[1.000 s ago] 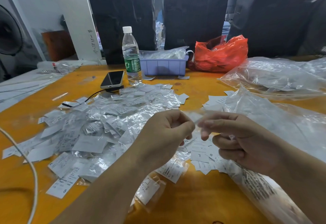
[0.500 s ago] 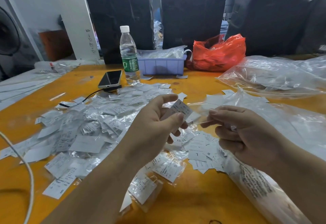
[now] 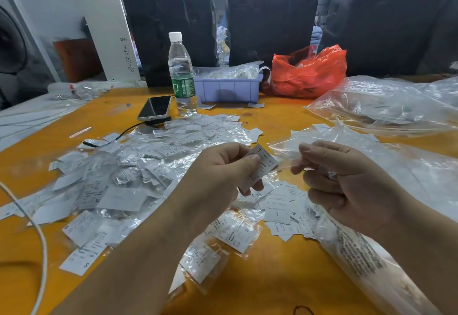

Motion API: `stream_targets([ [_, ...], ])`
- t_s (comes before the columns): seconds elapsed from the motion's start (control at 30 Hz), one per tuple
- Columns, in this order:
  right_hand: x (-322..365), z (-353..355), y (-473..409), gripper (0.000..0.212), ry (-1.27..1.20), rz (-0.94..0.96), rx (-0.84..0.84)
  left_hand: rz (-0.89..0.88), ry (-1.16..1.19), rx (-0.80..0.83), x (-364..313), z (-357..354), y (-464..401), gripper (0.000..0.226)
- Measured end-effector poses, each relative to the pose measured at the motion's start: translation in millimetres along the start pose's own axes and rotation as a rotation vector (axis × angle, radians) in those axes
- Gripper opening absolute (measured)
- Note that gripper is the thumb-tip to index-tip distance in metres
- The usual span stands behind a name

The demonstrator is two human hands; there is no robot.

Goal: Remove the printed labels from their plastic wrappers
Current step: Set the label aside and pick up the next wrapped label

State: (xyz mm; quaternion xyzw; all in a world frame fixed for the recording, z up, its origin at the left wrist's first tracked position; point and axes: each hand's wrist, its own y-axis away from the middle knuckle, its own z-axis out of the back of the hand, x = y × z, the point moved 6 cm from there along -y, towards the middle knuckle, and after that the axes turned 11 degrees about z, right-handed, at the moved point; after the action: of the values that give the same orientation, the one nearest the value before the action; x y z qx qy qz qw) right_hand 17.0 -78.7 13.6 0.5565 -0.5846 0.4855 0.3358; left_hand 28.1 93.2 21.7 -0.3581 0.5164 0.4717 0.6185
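Note:
My left hand [image 3: 223, 173] pinches a white printed label [image 3: 262, 163] marked L, held up over the table. My right hand [image 3: 339, 180] pinches a small clear plastic wrapper [image 3: 285, 148] just right of that label. The two are apart. A wide heap of wrapped labels [image 3: 128, 166] covers the orange table [image 3: 280, 272] to the left. A small pile of bare labels [image 3: 282, 210] lies below and between my hands.
A water bottle [image 3: 181, 71], a phone [image 3: 155, 107] on a cable, a purple tray [image 3: 228, 89] and a red bag [image 3: 307, 71] stand at the back. Big clear plastic bags [image 3: 386, 106] lie right. A white cable [image 3: 42, 247] curves at left.
The label has come out of its wrapper: my left hand drew it leftward while my right hand kept the empty wrapper. Both hands have since drifted slightly apart.

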Motion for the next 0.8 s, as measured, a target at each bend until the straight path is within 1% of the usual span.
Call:
stream_targets([
  [0.23,-1.6,1.8,-0.9,0.020,0.029,0.011,0.011,0.057,0.146,0.009,-0.7,1.4,-0.1,0.017],
  [0.4,-2.4,2.7,-1.4,0.022,0.020,0.010,-0.009,0.074,0.200,0.015,-1.7,2.6,0.0,0.020],
  [0.6,-2.4,1.8,-0.4,0.021,0.039,0.015,0.006,0.048,0.188,-0.006,-2.4,2.9,1.1,0.024],
  [0.8,-3.0,-2.0,0.1,0.022,0.078,0.019,0.059,0.036,0.131,-0.033,-2.4,2.2,1.1,0.022],
])
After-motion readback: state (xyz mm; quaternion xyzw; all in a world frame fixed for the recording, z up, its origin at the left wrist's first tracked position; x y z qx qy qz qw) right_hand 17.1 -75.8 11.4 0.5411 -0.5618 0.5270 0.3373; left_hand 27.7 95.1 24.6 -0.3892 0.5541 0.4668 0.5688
